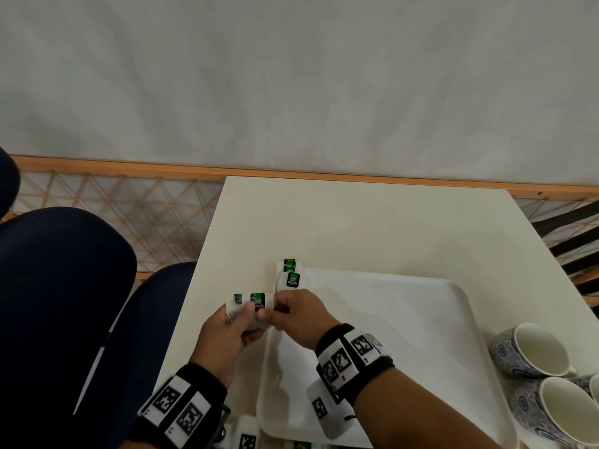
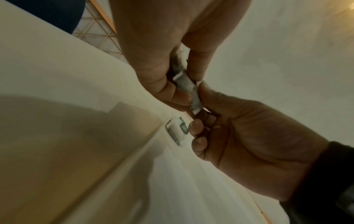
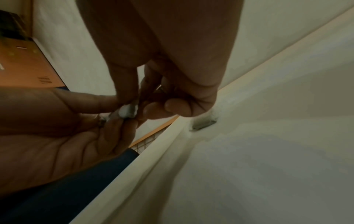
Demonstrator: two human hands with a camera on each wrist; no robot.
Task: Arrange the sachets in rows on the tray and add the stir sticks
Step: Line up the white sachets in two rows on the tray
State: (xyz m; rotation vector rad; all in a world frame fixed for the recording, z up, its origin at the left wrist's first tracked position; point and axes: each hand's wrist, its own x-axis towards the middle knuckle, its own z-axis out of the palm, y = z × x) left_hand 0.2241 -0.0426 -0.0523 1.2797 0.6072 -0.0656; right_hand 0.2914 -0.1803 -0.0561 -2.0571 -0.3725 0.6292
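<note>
Two cups (image 1: 531, 351) stand right of the tray (image 1: 421, 319) on the tabletop (image 1: 372, 222); a dark chair (image 1: 58, 270) sits left of it. Both hands meet over the tray's left rim: our left hand (image 1: 223, 335) pinches a sachet (image 1: 258, 303), our right hand (image 1: 298, 319) pinches it too. Two sachets (image 1: 292, 280) lie at the tray's far-left corner. The head view reads "GREEN TEA"; the wrist views show only blurred packets.
</note>
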